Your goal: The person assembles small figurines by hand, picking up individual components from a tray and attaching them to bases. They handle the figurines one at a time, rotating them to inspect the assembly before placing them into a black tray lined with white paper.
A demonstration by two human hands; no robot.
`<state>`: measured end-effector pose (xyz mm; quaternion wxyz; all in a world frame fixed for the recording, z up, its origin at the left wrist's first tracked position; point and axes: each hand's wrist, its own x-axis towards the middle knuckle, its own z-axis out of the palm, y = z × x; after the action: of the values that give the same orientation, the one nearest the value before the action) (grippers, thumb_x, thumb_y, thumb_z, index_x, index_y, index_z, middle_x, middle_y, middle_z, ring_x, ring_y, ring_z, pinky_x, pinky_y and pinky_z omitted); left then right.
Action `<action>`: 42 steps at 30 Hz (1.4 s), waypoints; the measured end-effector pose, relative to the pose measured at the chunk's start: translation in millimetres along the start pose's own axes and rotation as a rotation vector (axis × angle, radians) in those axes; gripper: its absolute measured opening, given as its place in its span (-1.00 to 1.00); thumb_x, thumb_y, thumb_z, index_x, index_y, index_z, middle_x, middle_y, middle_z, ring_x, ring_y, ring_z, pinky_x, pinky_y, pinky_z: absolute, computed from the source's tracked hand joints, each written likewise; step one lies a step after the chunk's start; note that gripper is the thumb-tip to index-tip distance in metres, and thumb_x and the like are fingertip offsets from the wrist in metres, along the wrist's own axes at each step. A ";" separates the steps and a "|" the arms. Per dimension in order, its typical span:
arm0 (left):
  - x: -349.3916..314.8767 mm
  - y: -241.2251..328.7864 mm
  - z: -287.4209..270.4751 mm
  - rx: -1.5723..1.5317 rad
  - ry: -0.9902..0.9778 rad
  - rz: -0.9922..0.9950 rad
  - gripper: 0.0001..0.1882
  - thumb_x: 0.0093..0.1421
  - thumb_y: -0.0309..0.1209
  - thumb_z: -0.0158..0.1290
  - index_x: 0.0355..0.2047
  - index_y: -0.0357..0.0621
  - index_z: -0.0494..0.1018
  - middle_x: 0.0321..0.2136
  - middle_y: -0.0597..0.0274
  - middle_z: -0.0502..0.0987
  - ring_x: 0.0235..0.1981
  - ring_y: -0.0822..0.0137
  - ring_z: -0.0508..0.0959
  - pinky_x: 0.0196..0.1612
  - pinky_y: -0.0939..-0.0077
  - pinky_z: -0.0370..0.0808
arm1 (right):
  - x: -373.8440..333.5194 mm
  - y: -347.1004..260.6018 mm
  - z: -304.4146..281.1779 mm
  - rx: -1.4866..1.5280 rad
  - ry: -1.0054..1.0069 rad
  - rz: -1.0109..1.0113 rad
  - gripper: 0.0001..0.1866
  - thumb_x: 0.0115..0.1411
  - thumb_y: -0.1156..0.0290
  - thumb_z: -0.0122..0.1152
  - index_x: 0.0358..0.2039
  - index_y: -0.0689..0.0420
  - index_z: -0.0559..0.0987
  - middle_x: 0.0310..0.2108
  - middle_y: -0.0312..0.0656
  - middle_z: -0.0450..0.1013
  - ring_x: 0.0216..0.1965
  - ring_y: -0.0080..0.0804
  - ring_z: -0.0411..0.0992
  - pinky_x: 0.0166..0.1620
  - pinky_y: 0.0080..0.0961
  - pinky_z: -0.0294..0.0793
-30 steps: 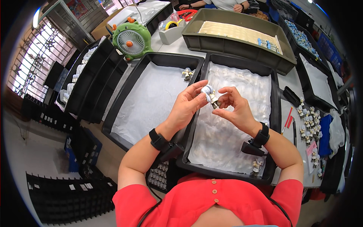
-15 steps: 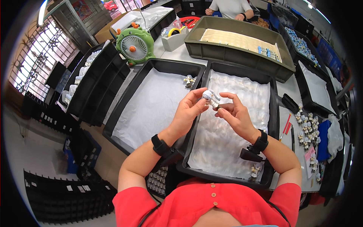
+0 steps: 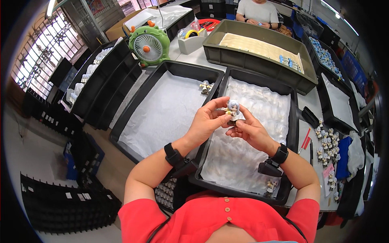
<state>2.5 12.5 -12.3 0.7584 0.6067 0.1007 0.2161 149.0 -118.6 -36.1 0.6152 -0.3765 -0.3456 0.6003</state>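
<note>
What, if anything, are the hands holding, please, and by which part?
A figurine: the left hand holds it at its side, the right hand near its lower end.

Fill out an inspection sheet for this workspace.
Surface: white table, black left tray and black right tray side by side, both sheet-lined.
Work items: one figurine held up; others in the left tray's far right corner and right tray's near right corner.
Clutter: loose figurines and red tools at right.
Hands: left hand and right hand both hold the figurine.
Cables: black cable along the shirt.
Surroundings: green fan, olive bin, co-worker beyond.
</note>
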 end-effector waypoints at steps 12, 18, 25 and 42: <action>3.3 -6.3 -10.2 0.116 -0.023 -0.271 -0.58 0.14 -0.39 0.12 -0.02 -0.17 0.26 -0.24 0.24 0.45 -0.23 0.48 0.47 -0.24 0.58 0.46 | -1.2 4.9 6.4 -0.509 0.016 0.105 -0.31 0.27 0.29 0.00 0.29 0.14 -0.08 -0.25 -0.09 0.48 -0.23 -0.46 0.46 -0.14 -0.55 0.42; 50.8 27.6 -54.8 0.282 0.089 -0.328 -0.55 0.09 -0.38 0.17 -0.07 -0.25 0.26 -0.31 0.18 0.51 -0.36 0.41 0.53 -0.29 0.56 0.49 | -8.1 0.7 1.3 -0.736 0.027 0.022 -0.32 0.21 0.31 0.10 0.26 0.13 0.03 -0.29 -0.14 0.50 -0.29 -0.48 0.45 -0.14 -0.53 0.42; 125.9 -22.0 -177.0 0.820 0.509 -0.258 -0.69 -0.07 -0.47 0.20 -0.27 -0.31 0.47 -0.47 0.20 0.55 -0.54 0.47 0.51 -0.51 0.59 0.47 | 6.7 0.0 -8.3 -0.849 0.064 -0.034 -0.33 0.19 0.34 0.12 0.24 0.14 0.08 -0.32 -0.11 0.51 -0.29 -0.42 0.48 -0.15 -0.52 0.43; 163.8 -79.0 -184.8 1.010 0.318 -0.158 -0.63 0.02 -0.40 0.15 -0.16 -0.32 0.49 -0.30 0.05 0.58 -0.32 0.30 0.58 -0.23 0.46 0.50 | 6.6 -7.3 -26.8 -0.922 0.256 -0.121 -0.38 0.16 0.39 0.14 0.21 0.14 0.15 -0.41 -0.15 0.51 -0.38 -0.47 0.47 -0.24 -0.55 0.42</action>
<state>87.2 234.6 -115.6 0.3611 0.8464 0.3514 0.1722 176.3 -113.3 -42.7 0.4554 -0.6600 -0.5187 0.2964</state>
